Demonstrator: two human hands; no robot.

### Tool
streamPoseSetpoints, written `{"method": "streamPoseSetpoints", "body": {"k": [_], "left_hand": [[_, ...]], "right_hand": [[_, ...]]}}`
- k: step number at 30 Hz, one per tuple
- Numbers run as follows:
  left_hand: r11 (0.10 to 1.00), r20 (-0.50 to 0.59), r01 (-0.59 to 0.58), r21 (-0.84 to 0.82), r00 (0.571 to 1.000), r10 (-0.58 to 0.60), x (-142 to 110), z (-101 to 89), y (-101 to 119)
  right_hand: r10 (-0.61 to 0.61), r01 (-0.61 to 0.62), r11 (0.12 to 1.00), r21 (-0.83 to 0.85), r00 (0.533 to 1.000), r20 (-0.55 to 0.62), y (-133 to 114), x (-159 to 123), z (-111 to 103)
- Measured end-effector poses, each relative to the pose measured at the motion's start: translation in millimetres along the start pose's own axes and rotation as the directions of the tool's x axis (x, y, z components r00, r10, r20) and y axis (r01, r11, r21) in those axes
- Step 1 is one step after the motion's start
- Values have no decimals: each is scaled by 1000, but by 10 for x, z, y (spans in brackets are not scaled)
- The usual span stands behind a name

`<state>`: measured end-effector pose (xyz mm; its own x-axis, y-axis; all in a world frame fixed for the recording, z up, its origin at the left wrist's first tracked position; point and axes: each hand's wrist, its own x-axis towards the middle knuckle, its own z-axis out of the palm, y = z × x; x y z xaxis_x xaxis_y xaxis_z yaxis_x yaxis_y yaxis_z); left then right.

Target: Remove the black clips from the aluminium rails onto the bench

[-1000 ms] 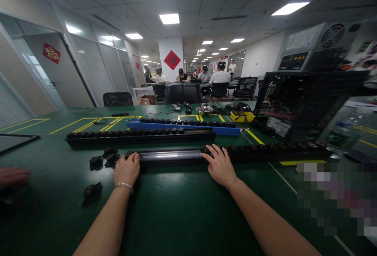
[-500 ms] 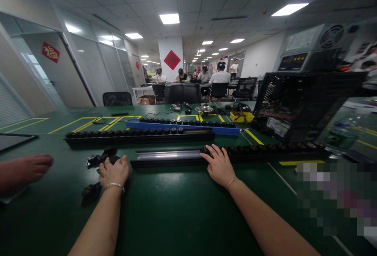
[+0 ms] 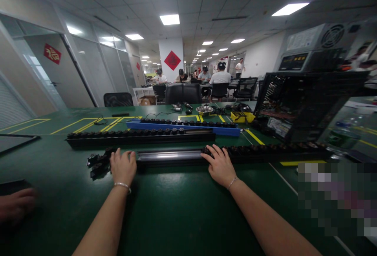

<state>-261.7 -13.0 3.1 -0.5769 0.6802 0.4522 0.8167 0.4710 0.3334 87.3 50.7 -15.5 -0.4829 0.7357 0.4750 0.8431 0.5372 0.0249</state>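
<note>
A long black rail (image 3: 171, 156) lies across the green table (image 3: 182, 209) in front of me, with several black knob-like parts (image 3: 265, 148) seated along its right half. My right hand (image 3: 219, 165) rests on the rail where the filled stretch begins, fingers spread over the first parts. At the rail's left end sits my left hand (image 3: 123, 166), fingers curled against a small cluster of loose black parts (image 3: 98, 163). Whether it grips one is hidden.
Two more rails filled with parts lie further back, a black one (image 3: 138, 136) and a blue one (image 3: 182, 125). An open black computer case (image 3: 303, 103) stands at right. Another person's hand (image 3: 16, 205) rests at far left. People sit at distant tables.
My left hand went left to the loose parts, then came back to the rail's left end, dragging the parts closer. The other person's hand pulled back toward the near edge. My right hand stayed.
</note>
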Motion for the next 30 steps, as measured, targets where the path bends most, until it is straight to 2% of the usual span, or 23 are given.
{"method": "streamPoseSetpoints", "body": {"k": [3, 4, 5, 7, 9, 10, 11, 14, 16, 21, 30], "left_hand": [[972, -39, -221, -76, 975, 219, -125, -50, 355], [939, -37, -318, -128, 948, 316, -203, -50, 492], [894, -21, -413, -173, 909, 416, -298, -41, 632], [784, 35, -576, -232, 800, 599, -522, 3, 911], [687, 110, -677, -264, 687, 718, -752, 76, 1166], [665, 154, -697, -268, 651, 743, -856, 117, 1282], [665, 190, -701, -258, 638, 746, -945, 158, 1388], [738, 251, -651, -176, 695, 673, -1109, 256, 1650], [765, 287, -629, -139, 713, 639, -1142, 287, 1781], [783, 359, -611, -115, 709, 606, -1131, 281, 1962], [784, 383, -612, -106, 703, 600, -1178, 275, 2054]], "right_hand": [[-12, 12, 1000, 3, 1000, 1, -2, 1, -6], [-13, 13, 1000, 7, 1000, -2, -2, 0, -7], [-11, 11, 1000, 13, 1000, -8, -1, 0, -7], [-5, 6, 1000, 27, 1000, -28, 3, -3, -1], [6, -4, 999, 38, 998, -64, 10, -8, 10], [20, -17, 999, 38, 996, -87, 16, -11, 16], [41, -37, 999, 37, 993, -111, 23, -14, 22], [115, -114, 993, 19, 980, -162, 49, -22, 39], [151, -153, 988, 1, 974, -167, 67, -26, 54], [184, -188, 982, -16, 974, -128, 90, -27, 89], [197, -197, 980, 14, 975, -107, 87, -19, 66]]}}
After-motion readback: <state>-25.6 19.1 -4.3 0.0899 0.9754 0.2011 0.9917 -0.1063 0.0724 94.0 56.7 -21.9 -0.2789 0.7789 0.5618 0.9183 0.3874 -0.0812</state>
